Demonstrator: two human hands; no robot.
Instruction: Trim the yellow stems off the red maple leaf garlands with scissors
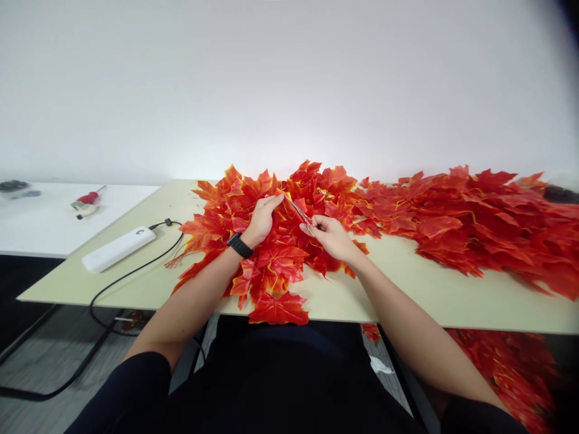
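A heap of red and orange artificial maple leaves (pixel 280 259) lies in front of me, and both hands are over it. My left hand (pixel 261 220), with a black watch (pixel 240 245) on its wrist, has its fingertips closed at a yellow-orange leaf part (pixel 287 195). Slim metal scissors (pixel 298 211) are gripped in my right hand (pixel 332 235). Their blades point up and left, close to the left fingertips. Whether the blades touch the leaf is too small to tell.
More maple leaves (pixel 488 223) spread along the table (pixel 389 289) to the right, and others (pixel 506 374) hang or lie below it. A white oblong device (pixel 120 248) with a black cable (pixel 131 272) is at left. A red-handled tool (pixel 88 199) lies on a white surface (pixel 40 226).
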